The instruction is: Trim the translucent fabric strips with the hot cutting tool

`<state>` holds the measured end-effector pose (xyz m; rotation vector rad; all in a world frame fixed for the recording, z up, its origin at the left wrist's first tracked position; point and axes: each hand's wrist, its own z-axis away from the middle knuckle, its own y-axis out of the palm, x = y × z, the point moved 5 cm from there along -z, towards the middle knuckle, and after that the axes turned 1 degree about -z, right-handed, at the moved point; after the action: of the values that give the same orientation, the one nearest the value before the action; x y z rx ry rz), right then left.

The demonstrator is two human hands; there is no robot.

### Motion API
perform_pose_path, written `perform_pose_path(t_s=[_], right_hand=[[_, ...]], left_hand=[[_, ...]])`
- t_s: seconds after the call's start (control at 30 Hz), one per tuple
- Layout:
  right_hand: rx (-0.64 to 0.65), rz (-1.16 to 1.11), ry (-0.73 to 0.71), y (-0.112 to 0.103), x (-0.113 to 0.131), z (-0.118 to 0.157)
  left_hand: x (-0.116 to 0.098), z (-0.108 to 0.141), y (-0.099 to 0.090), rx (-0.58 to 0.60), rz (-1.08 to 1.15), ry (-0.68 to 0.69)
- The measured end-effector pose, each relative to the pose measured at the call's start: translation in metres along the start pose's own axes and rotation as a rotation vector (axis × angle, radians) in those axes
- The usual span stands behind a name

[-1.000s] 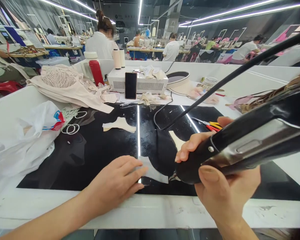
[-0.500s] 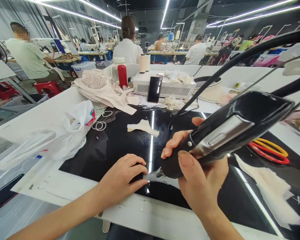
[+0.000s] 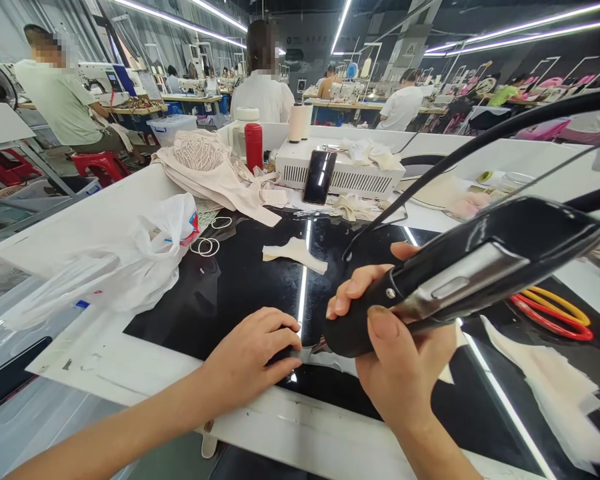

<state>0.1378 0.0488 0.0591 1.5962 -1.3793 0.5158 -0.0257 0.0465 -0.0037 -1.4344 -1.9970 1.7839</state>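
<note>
My right hand (image 3: 405,347) is wrapped around a black corded handheld tool (image 3: 480,273) with a silver lever along its side. Its small metal tip points down and left, close to the black sheet (image 3: 220,300). Under the tip lies a thin translucent strip (image 3: 333,360), partly hidden by the tool and hand. Just left of the tip, my left hand (image 3: 253,357) rests low on the sheet, fingers bent and thumb apart from them, fingertips at the strip's end. Behind the right wrist, the corner of a pale fabric piece (image 3: 447,375) shows.
A cream fabric piece (image 3: 295,253) lies ahead, and layered pale fabric (image 3: 545,380) at the right by red and yellow loops (image 3: 555,313). A plastic bag (image 3: 150,260) and beige garments (image 3: 215,173) are at left. A phone (image 3: 319,177) leans on a white vented box (image 3: 360,180).
The whole view has shifted slightly, so most things sit a little further right. A pale fabric corner now shows behind the right wrist. Both hands keep nearly the same pose.
</note>
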Motion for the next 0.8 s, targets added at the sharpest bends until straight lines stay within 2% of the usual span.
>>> perform_pose_path(t_s=[0.2, 0.5, 0.8], right_hand=[[0.022, -0.035, -0.004, 0.001, -0.002, 0.004], [0.015, -0.063, -0.015, 0.003, -0.001, 0.003], [0.022, -0.096, -0.017, 0.004, 0.000, 0.003]], left_hand=[[0.000, 0.007, -0.003, -0.003, -0.013, 0.025], [-0.011, 0.020, -0.007, -0.072, -0.254, 0.240], [-0.009, 0.031, -0.010, -0.110, -0.260, 0.239]])
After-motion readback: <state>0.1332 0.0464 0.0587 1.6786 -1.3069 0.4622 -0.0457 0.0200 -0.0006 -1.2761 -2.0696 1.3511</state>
